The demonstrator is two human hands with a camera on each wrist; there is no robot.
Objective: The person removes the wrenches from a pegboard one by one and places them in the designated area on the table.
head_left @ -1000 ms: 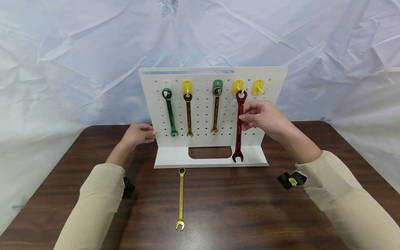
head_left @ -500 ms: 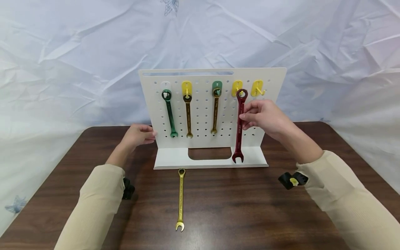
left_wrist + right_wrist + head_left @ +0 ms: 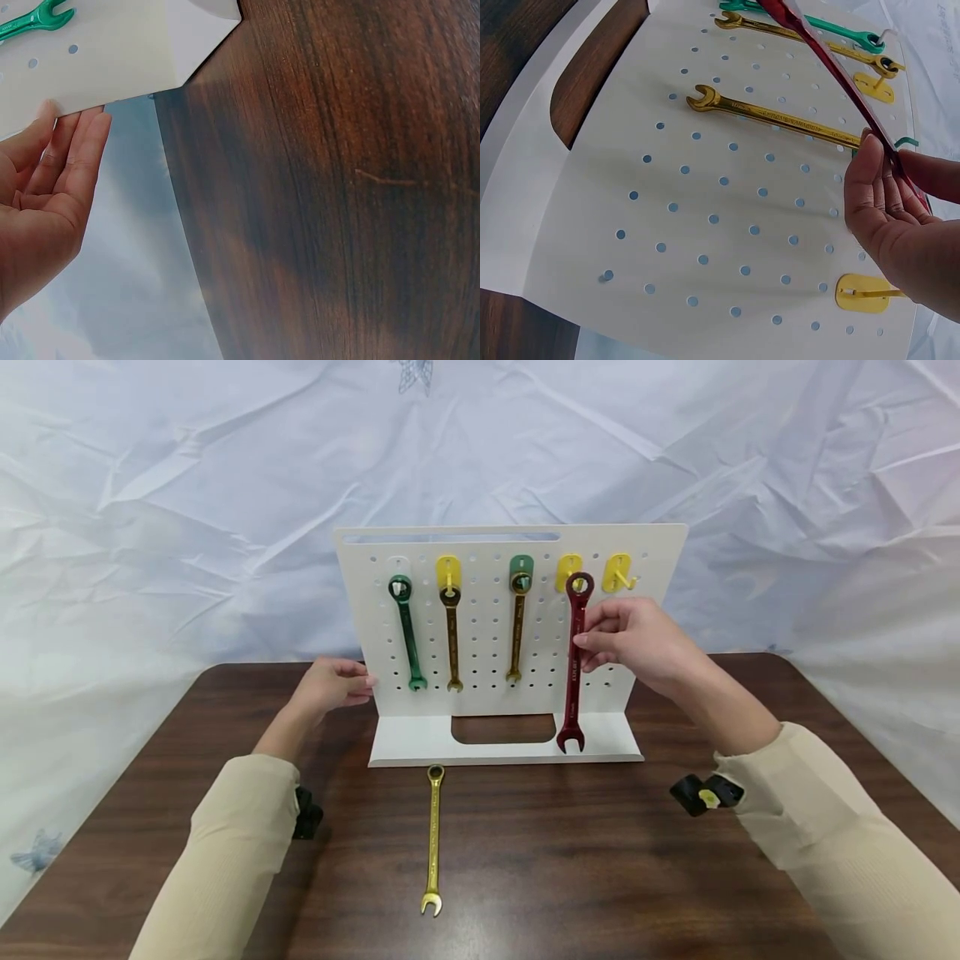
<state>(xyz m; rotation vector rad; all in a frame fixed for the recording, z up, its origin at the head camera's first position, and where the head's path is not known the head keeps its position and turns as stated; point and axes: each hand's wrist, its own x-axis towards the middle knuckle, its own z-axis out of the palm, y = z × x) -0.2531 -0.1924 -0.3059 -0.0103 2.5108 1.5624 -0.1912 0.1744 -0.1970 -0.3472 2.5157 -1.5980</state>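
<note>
My right hand (image 3: 637, 639) pinches a red combination wrench (image 3: 574, 668) by its upper shank, in front of the white pegboard (image 3: 480, 697). The wrench hangs nearly upright, open end down. Its ring overlaps a yellow hook (image 3: 567, 565); whether the hook passes through cannot be told. At the board's left edge, my left hand (image 3: 330, 683) grips the rim, with the thumb on the front face in the left wrist view. A green wrench (image 3: 408, 635) and two bronze-gold ones, a left wrench (image 3: 453, 639) and a right wrench (image 3: 517, 631), hang on hooks.
A gold combination wrench (image 3: 433, 839) lies on the dark wooden table (image 3: 585, 860) in front of the board's base. At the upper right of the board, another yellow hook (image 3: 619, 573) carries nothing. Wrinkled pale cloth (image 3: 225, 510) hangs behind.
The red wrench has risen slightly against its hook, held in my right hand. My left hand stays at the board's edge. The head view has tilted up a little.
</note>
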